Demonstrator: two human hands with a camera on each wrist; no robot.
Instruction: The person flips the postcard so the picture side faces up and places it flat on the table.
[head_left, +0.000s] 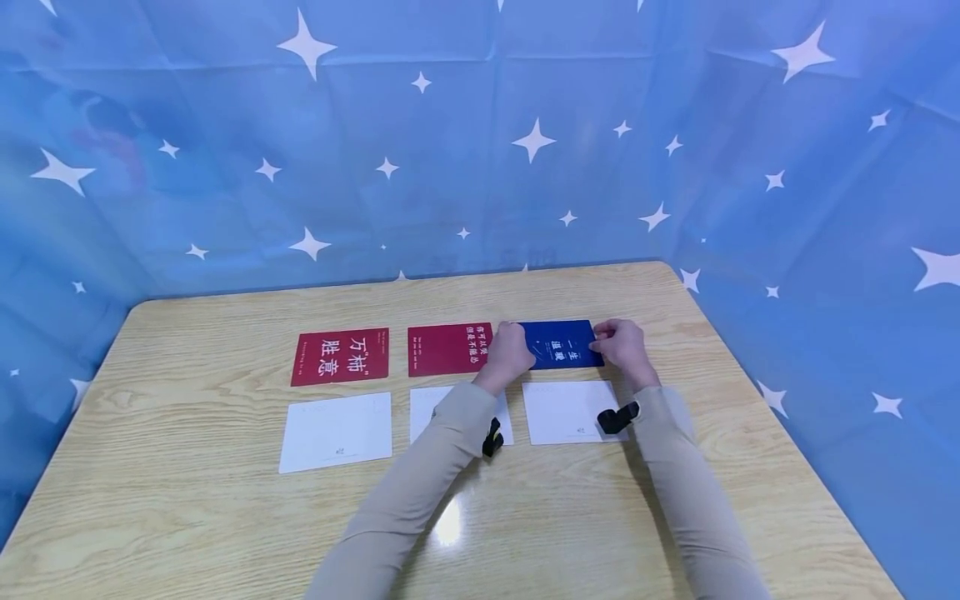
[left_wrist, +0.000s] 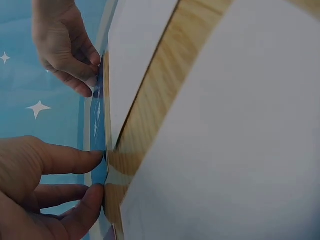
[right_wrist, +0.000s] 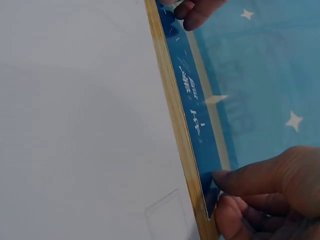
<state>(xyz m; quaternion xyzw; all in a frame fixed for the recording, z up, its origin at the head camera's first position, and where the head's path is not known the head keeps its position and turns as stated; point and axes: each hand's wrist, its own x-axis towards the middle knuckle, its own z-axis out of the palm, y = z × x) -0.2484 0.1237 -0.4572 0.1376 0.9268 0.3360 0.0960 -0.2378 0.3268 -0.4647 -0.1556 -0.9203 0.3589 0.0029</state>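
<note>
Both hands (head_left: 510, 350) (head_left: 624, 343) forward, apart, fingers (right_wrist: 231, 215) bent

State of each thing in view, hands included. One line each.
Blue card: on table, print up, held at both ends
Left hand: fingers curled, at card's left end
Right hand: pinching card's right end
Left red card: flat, print up
Middle red card: print up, one corner hidden
Left white card: flat, uncovered
Middle white card: partly hidden by left sleeve
Right white card: partly covered from view
Backdrop: hanging, creased
</note>
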